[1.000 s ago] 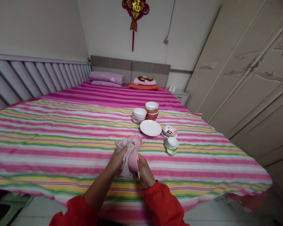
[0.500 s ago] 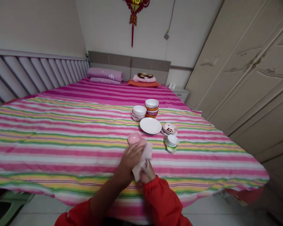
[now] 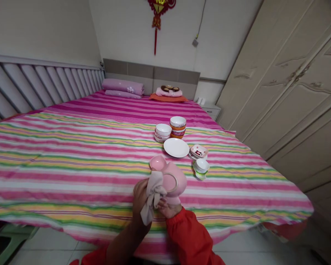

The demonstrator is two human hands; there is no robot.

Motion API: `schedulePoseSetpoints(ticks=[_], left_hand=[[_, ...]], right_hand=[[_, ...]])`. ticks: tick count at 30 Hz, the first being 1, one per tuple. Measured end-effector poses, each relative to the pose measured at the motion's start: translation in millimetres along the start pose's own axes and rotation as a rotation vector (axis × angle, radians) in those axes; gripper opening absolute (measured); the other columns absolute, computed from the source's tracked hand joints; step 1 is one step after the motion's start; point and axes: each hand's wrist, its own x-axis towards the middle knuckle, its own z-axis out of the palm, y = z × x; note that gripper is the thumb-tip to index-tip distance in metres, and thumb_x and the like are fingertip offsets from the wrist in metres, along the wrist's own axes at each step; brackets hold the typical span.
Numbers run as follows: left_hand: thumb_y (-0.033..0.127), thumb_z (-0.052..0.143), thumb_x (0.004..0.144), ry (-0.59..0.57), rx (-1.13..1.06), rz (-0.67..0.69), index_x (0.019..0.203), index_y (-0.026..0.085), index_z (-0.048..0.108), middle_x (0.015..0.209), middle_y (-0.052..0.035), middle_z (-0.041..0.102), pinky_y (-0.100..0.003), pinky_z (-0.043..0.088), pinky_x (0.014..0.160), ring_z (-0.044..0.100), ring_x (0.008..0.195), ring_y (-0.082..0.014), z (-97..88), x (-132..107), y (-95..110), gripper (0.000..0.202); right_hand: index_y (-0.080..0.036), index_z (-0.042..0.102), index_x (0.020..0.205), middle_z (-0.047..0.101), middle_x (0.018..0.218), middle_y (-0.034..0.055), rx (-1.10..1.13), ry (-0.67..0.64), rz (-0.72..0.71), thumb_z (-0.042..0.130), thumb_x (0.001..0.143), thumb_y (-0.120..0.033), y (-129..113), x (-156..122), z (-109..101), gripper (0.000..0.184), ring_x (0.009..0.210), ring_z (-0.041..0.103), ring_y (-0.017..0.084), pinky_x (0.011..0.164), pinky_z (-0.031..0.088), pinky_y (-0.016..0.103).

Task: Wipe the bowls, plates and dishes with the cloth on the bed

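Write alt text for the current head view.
A person's right hand holds a pink bowl, its underside showing, and the left hand a pale cloth. On the striped bedspread beyond are another pink bowl, a white plate and stacked bowls.

Red sleeves [image 3: 191, 235], gathered cuff [image 3: 175, 219], bare left hand [image 3: 140, 194], bare right hand [image 3: 170, 211]
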Motion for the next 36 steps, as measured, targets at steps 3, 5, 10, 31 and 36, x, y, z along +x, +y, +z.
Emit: schedulePoseSetpoints(ticks=[3,5,10,31,36], left_hand=[[0.034,0.051,0.085,-0.036,-0.078,-0.202,0.107,0.021,0.066,0.108,-0.0103,0.064,-0.039,0.047,0.085,0.057,0.102,-0.0248,-1.1,17.7,7.0,0.029],[0.032,0.052,0.084,-0.07,-0.13,-0.334,0.101,0.021,0.067,0.107,-0.0079,0.063,-0.036,0.047,0.086,0.057,0.101,-0.0222,-4.6,37.3,10.4,0.025],[0.02,0.055,0.073,-0.334,-0.226,-0.274,0.106,0.022,0.067,0.111,-0.0069,0.066,-0.04,0.041,0.097,0.055,0.108,-0.0239,-11.6,73.4,10.7,0.035],[0.036,0.075,0.061,-0.244,-0.545,-0.928,0.089,0.015,0.065,0.051,0.0039,0.059,-0.021,0.042,0.04,0.054,0.043,-0.0122,-16.8,59.1,53.8,0.037],[0.038,0.07,0.068,-0.353,-0.544,-0.911,0.093,0.016,0.066,0.047,0.0045,0.055,-0.024,0.043,0.037,0.052,0.038,-0.0139,-23.1,57.9,58.5,0.034]], right_hand=[[-0.018,0.04,0.053,0.023,0.039,-0.0111,0.029,-0.088,-0.022,0.071,0.075,-0.043,0.9,-4.7,-4.2,0.045,0.033,0.013,0.002,0.035,0.012,0.017],[-0.019,0.042,0.057,0.026,0.041,-0.0111,0.037,-0.155,-0.015,0.072,0.073,-0.044,3.6,-6.7,-5.1,0.042,0.033,0.014,0.002,0.035,0.012,0.017],[-0.019,0.045,0.065,0.032,0.045,-0.011,0.134,-0.211,-0.015,0.069,0.077,-0.039,13.1,-7.8,2.0,0.034,0.033,0.013,0.003,0.033,0.01,0.017],[-0.02,0.053,0.069,0.042,0.047,-0.008,-0.346,0.56,-0.496,0.07,0.068,-0.038,-19.4,3.7,28.9,0.025,0.039,0.03,0.006,0.036,0.021,0.018],[-0.021,0.048,0.065,0.034,0.044,-0.0101,-0.388,0.552,-0.467,0.069,0.067,-0.038,-20.4,-4.4,26.0,0.028,0.036,0.023,0.004,0.036,0.017,0.018]])
